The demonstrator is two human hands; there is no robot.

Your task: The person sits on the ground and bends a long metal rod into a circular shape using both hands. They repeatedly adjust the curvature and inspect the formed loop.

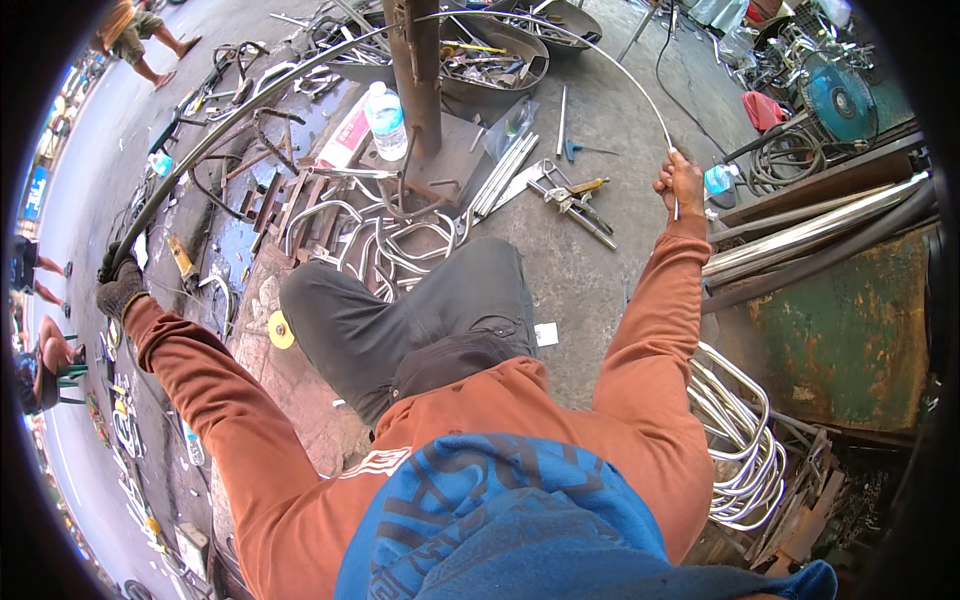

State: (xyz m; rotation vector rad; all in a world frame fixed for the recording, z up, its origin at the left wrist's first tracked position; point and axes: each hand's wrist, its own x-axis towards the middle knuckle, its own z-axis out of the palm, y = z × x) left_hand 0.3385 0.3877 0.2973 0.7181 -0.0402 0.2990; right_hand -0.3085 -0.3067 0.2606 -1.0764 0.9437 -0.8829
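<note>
My left hand (122, 285), in a dark glove, is closed round the end of a long dark pipe (220, 135) out to my left. The pipe rises in an arc toward a rusty post (425, 90). My bare right hand (681, 182) grips a thin shiny metal rod (625, 75), its short end showing below the fist. The rod and the pipe form one continuous line near the post; how they join there I cannot make out. Between my bent legs and the post lie several bent metal tubes (385, 240).
Beyond the post stand basins of metal scrap (500, 65). A water bottle (385, 122) is beside the post. Straight tubes (503, 175) and a clamp-like tool (575, 205) lie ahead. At right are long pipes (800, 240), bent rods (745, 450) and a fan (838, 97). People pass at left.
</note>
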